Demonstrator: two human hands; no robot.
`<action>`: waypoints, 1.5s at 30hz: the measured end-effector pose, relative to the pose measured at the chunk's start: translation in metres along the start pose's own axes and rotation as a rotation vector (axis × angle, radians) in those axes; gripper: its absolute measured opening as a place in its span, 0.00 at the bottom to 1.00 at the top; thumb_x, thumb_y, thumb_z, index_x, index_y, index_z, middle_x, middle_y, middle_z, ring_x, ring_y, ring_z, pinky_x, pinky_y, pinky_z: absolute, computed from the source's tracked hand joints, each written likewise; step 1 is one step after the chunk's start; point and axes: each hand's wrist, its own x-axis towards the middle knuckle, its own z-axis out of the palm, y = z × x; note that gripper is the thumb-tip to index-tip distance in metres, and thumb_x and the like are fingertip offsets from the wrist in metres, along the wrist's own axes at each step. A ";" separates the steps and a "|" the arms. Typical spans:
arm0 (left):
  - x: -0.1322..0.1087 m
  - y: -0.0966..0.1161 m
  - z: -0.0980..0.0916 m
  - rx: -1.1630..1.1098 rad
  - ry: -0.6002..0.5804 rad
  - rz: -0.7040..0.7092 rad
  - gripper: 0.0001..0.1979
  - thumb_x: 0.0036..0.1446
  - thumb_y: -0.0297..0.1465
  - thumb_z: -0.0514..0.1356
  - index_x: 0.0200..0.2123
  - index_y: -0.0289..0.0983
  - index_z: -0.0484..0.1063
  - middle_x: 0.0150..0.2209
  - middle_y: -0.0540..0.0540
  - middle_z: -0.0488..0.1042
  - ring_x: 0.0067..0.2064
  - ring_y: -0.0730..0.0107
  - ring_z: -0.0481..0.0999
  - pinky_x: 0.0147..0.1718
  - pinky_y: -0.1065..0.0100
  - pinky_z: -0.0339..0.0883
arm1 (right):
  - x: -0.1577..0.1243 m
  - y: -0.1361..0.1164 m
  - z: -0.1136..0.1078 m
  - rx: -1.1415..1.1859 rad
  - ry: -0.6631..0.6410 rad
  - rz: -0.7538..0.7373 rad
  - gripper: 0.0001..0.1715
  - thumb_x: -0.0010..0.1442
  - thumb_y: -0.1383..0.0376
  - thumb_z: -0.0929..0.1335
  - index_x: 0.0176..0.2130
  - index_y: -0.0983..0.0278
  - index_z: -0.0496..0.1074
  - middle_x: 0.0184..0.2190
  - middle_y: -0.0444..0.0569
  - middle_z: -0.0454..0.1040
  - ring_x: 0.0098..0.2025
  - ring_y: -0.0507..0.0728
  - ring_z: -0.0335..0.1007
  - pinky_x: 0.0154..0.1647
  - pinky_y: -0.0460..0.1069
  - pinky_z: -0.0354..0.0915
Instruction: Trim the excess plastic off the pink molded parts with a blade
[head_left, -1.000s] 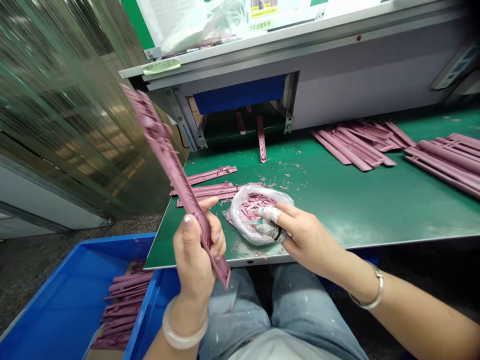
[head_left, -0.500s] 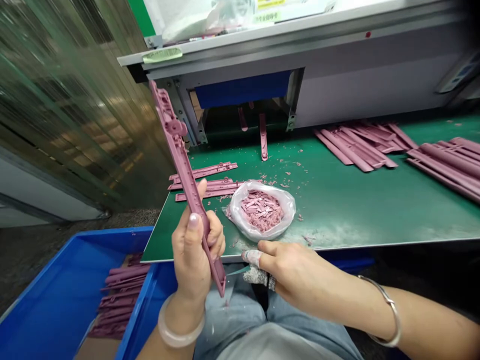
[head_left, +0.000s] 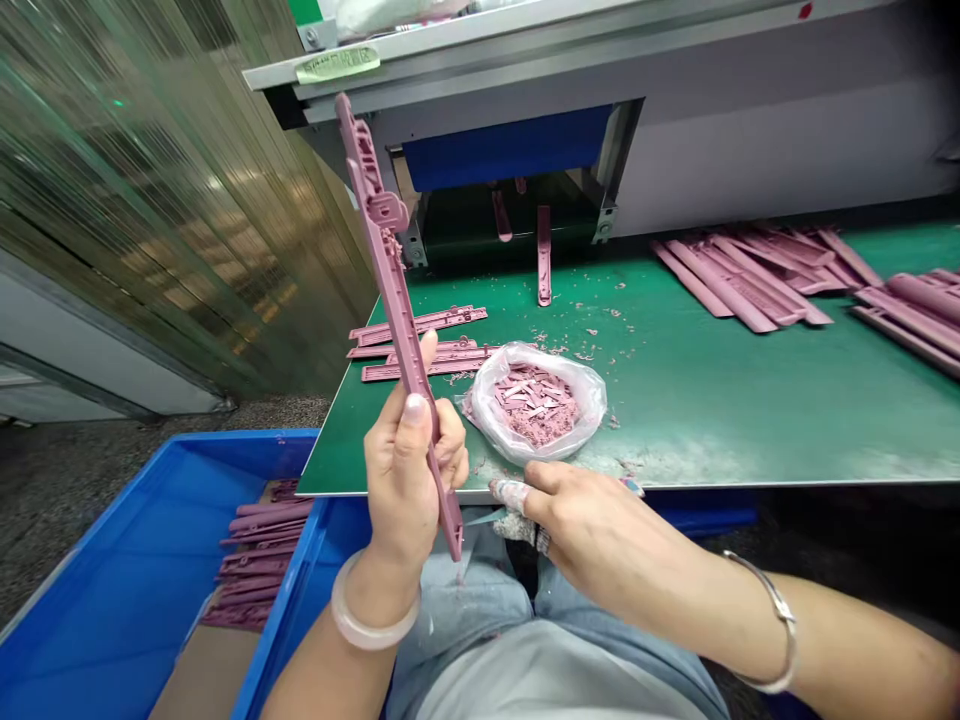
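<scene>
My left hand (head_left: 409, 465) is closed around a long pink plastic strip (head_left: 390, 270), which stands nearly upright above my lap. My right hand (head_left: 577, 525) is closed on a small blade (head_left: 480, 517) whose tip points at the strip's lower end; its fingertips are wrapped in tape. Just beyond both hands, a clear plastic bag (head_left: 536, 400) full of pink trimmings rests on the green table (head_left: 712, 400).
Loose pink strips (head_left: 420, 345) lie left of the bag, and piles of pink strips (head_left: 757, 275) cover the table's right side. A grey machine opening (head_left: 525, 210) with strips inside is at the back. A blue crate (head_left: 135, 590) holding strips sits low left.
My right hand left the bag and came down to the table edge with the blade near the strip. The strip in my left hand tilted more upright.
</scene>
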 end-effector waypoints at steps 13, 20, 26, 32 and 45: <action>-0.014 -0.013 -0.015 -0.004 -0.014 -0.227 0.25 0.63 0.41 0.53 0.61 0.40 0.61 0.21 0.56 0.59 0.16 0.83 0.50 0.12 0.79 0.49 | 0.003 0.042 -0.015 0.068 0.578 0.026 0.33 0.53 0.81 0.59 0.56 0.64 0.62 0.48 0.56 0.67 0.47 0.61 0.67 0.42 0.51 0.65; -0.019 -0.018 -0.022 -0.005 0.044 -0.219 0.25 0.65 0.43 0.50 0.60 0.39 0.62 0.21 0.56 0.57 0.16 0.83 0.48 0.13 0.79 0.49 | 0.009 0.027 -0.024 0.128 0.260 -0.005 0.33 0.47 0.81 0.58 0.51 0.64 0.65 0.40 0.52 0.70 0.40 0.59 0.69 0.35 0.49 0.62; -0.006 -0.005 -0.020 -0.007 0.057 -0.065 0.22 0.66 0.42 0.47 0.58 0.40 0.66 0.21 0.55 0.57 0.16 0.82 0.49 0.12 0.78 0.48 | 0.001 0.004 0.000 0.040 -0.088 -0.169 0.21 0.42 0.80 0.59 0.36 0.62 0.63 0.27 0.43 0.67 0.22 0.53 0.58 0.22 0.48 0.42; -0.005 -0.002 -0.017 0.008 0.011 -0.049 0.23 0.66 0.42 0.46 0.58 0.41 0.66 0.20 0.55 0.57 0.16 0.81 0.49 0.12 0.76 0.47 | 0.003 0.003 0.006 -0.083 -0.089 -0.203 0.17 0.48 0.78 0.62 0.37 0.62 0.63 0.27 0.44 0.68 0.20 0.52 0.54 0.22 0.49 0.36; -0.004 -0.005 -0.014 0.008 -0.078 -0.070 0.24 0.64 0.44 0.50 0.59 0.41 0.64 0.20 0.55 0.59 0.15 0.80 0.51 0.12 0.77 0.48 | 0.008 0.010 0.001 0.106 -0.190 -0.151 0.11 0.51 0.78 0.62 0.32 0.63 0.64 0.23 0.42 0.67 0.21 0.50 0.56 0.22 0.47 0.41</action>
